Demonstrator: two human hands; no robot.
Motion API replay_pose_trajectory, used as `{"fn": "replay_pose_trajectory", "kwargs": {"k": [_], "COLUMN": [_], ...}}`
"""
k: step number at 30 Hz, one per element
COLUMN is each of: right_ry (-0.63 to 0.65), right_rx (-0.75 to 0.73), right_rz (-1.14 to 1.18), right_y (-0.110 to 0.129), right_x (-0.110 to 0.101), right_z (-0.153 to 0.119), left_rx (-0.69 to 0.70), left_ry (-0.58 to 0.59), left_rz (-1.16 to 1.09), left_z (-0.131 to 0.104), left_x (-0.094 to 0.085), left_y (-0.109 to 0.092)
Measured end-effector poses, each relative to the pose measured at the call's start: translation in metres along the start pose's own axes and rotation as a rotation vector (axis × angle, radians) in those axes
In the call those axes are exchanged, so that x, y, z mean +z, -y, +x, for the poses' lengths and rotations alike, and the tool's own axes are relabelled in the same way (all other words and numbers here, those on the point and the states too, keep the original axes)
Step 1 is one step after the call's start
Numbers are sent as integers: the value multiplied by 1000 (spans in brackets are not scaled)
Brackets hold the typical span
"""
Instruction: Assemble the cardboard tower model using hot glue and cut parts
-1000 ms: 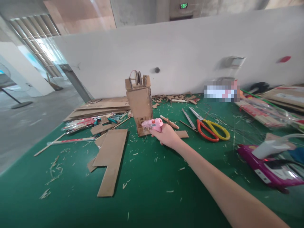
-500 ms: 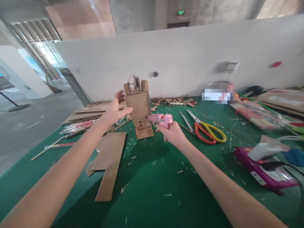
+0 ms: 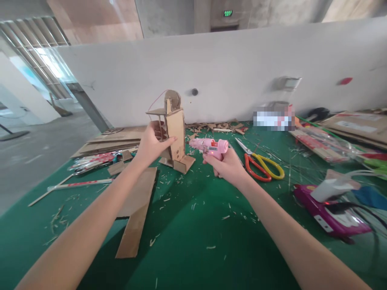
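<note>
A tall cardboard tower (image 3: pixel 175 131) stands upright on the green table, with a round cardboard wheel (image 3: pixel 173 100) and a thin red wire at its top. My left hand (image 3: pixel 154 139) grips its left side, thumb across the near face and the other fingers partly hidden behind. In my right hand (image 3: pixel 225 163) is a pink hot glue gun (image 3: pixel 208 146), its nozzle pointing left at the tower's right edge. Whether the tip touches the cardboard I cannot tell. Under my left forearm lies a flat cardboard piece (image 3: pixel 140 193).
Scissors with red and yellow handles (image 3: pixel 269 165) lie right of the glue gun. A purple power strip (image 3: pixel 329 217) with plugs and cables sits further right. Cardboard scraps (image 3: pixel 217 127) line the white wall. Stacked cardboard (image 3: pixel 117 141) and bagged sticks (image 3: pixel 93 161) are at left.
My left hand has closed on the tower and the tower has turned, showing its side and the wheel's face. The glue gun has moved slightly right in my right hand.
</note>
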State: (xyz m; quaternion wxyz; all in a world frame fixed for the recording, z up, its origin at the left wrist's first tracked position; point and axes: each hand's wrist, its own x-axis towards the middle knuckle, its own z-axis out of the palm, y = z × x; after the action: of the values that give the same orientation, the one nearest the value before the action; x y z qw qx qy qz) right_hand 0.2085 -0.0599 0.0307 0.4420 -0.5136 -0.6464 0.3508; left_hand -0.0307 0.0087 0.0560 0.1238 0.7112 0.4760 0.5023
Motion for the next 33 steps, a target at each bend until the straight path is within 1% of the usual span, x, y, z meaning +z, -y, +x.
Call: {"fn": "replay_pose_trajectory", "kwargs": {"k": [2, 4, 9, 12, 19, 24, 29, 33], "right_ry": [24, 84, 251, 312, 291, 262, 259, 273], "right_rx": [-31, -69, -195, -203, -130, -165, -164, -188], "right_rz": [-10, -54, -218, -279, -386, -429, -452, -470], "right_y": [0, -3, -13, -16, -23, -27, -27, -27], "right_x": [-1, 0, 8, 14, 20, 23, 25, 25], "right_z": [-3, -7, -12, -13, -14, -14, -14, -15], "left_rx": [5, 6, 23, 24, 1, 3, -8, -8], "left_ry": [-66, -105, -139, -143, -170, -182, -184, -178], "left_rz": [47, 90, 150, 152, 157, 179, 181, 166], "left_z": [-2, -3, -3, -3, 1, 2, 1, 2], "left_x": [2, 4, 9, 12, 16, 18, 19, 20], "left_y": [-2, -3, -5, -7, -10, -13, -16, -16]}}
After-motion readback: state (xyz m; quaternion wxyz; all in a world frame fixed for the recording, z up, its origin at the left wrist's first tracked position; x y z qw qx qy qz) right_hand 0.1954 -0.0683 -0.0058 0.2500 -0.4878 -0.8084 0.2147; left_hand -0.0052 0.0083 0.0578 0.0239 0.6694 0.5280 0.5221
